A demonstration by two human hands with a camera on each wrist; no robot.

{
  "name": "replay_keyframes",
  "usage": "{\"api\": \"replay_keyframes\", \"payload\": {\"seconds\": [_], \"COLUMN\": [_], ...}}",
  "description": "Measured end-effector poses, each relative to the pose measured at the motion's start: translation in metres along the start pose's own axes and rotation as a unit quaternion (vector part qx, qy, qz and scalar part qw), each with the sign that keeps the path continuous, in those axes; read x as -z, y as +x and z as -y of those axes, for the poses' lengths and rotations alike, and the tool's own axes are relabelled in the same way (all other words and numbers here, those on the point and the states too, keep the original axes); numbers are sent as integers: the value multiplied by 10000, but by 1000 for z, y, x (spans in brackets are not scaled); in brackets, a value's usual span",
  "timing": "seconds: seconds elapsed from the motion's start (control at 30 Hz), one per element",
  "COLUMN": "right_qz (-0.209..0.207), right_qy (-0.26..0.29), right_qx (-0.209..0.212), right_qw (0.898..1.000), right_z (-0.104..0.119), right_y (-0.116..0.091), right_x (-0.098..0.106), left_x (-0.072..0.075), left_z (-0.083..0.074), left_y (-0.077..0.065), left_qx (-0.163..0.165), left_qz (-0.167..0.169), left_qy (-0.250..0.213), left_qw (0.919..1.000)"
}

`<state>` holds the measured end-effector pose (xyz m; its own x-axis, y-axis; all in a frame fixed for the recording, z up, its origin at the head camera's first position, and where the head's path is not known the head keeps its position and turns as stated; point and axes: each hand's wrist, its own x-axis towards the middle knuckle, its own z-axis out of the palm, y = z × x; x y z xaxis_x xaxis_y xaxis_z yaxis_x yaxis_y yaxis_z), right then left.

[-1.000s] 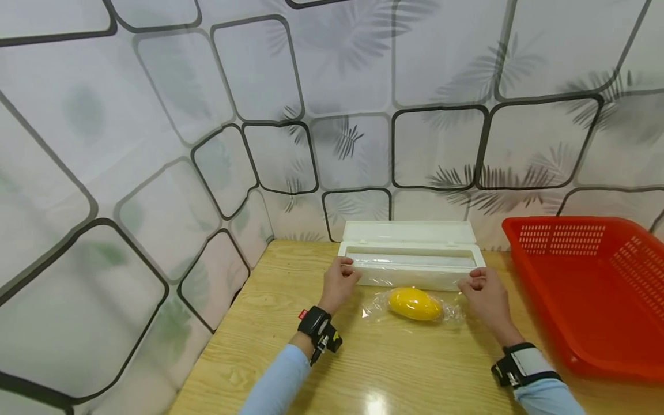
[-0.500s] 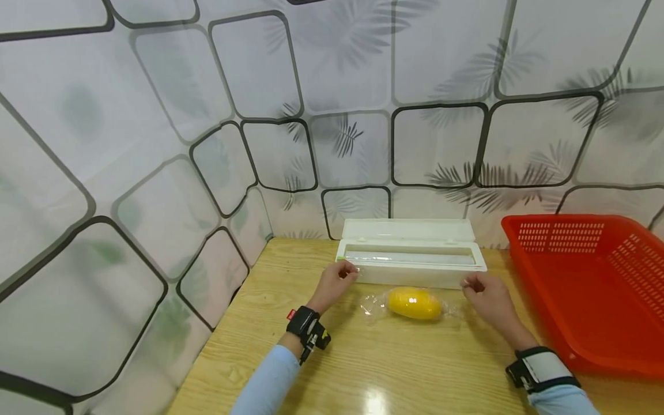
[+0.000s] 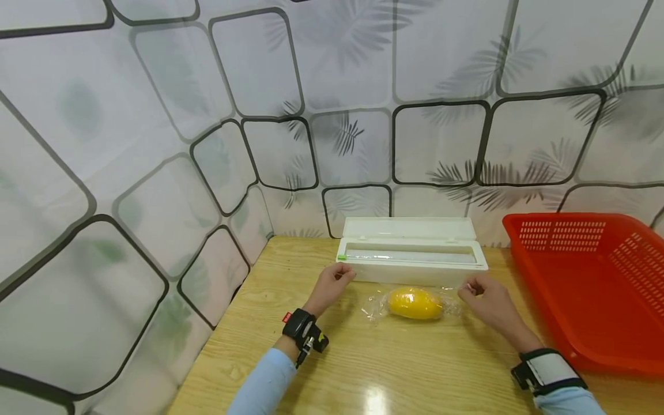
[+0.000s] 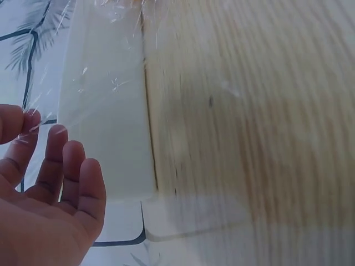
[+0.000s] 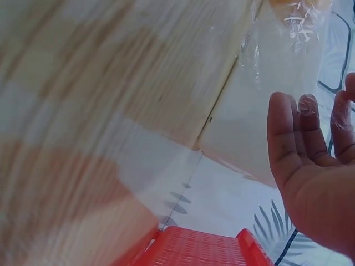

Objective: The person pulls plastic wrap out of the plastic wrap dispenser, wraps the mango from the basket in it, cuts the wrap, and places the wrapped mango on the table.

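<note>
A yellow oval, fruit-like thing point(image 3: 414, 303) lies on the table in front of a white cling film box point(image 3: 412, 273), with clear cling film point(image 3: 376, 304) around it and bunched at both ends. My left hand point(image 3: 330, 286) pinches an edge of the film between thumb and forefinger near the box's left front corner. In the left wrist view, its other fingers point(image 4: 91, 183) are loosely bent. At the box's right front corner, my right hand point(image 3: 490, 301) pinches the film too. The right wrist view shows film stretching from those fingertips point(image 5: 308, 105) towards the yellow thing.
The box's lid point(image 3: 410, 228) stands raised against the patterned wall point(image 3: 353, 150), and a roll of film point(image 3: 410, 255) lies inside. A green slider point(image 3: 342, 257) sits at the box's left end. On the right stands a red plastic basket point(image 3: 586, 340) on the wooden table point(image 3: 363, 369).
Both hands have drawn back from the box towards me, the left moving slightly left and the right slightly right. The green slider has come into sight. The yellow thing has stayed in place.
</note>
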<state>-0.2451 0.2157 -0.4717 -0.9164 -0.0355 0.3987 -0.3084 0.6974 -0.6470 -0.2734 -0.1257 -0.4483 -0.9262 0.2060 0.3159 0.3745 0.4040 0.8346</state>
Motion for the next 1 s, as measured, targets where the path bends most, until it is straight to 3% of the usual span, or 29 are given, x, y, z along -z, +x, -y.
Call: {"api": "replay_keyframes", "payload": {"seconds": [0.13, 0.23, 0.37, 0.5, 0.63, 0.73, 0.83, 0.93, 1.0], "right_qz": [76, 67, -1, -15, 56, 93, 39, -53, -115], "right_qy": [-36, -3, 34, 41, -11, -3, 36, 100, 129], "right_qx": [-198, -148, 338, 808, 866, 842, 904, 937, 915], "right_qw": [9998, 9999, 9994, 9967, 9962, 9964, 9959, 9955, 9957], "right_z": [-1, 0, -1, -2, -1, 1, 3, 5, 5], "right_y": [1, 0, -3, -4, -2, -1, 2, 4, 5], "right_x": [0, 3, 6, 7, 5, 4, 4, 5, 4], "left_x": [-2, -1, 4, 7, 5, -2, -16, -36, -50], "left_z": [-3, 13, 30, 31, 30, 26, 11, -9, -20], "left_y": [-1, 2, 3, -1, -2, 0, 8, 24, 35], "left_qx": [345, 387, 37, -292, -520, -922, -1595, -2323, -2590], "left_qz": [-146, -164, -55, -33, -37, -130, 2, 527, 1019], "left_qy": [-102, -168, 99, 682, 1305, 2082, 2809, 3210, 3444], "left_qw": [9992, 9990, 9999, 9972, 9901, 9737, 9464, 9166, 8966]}}
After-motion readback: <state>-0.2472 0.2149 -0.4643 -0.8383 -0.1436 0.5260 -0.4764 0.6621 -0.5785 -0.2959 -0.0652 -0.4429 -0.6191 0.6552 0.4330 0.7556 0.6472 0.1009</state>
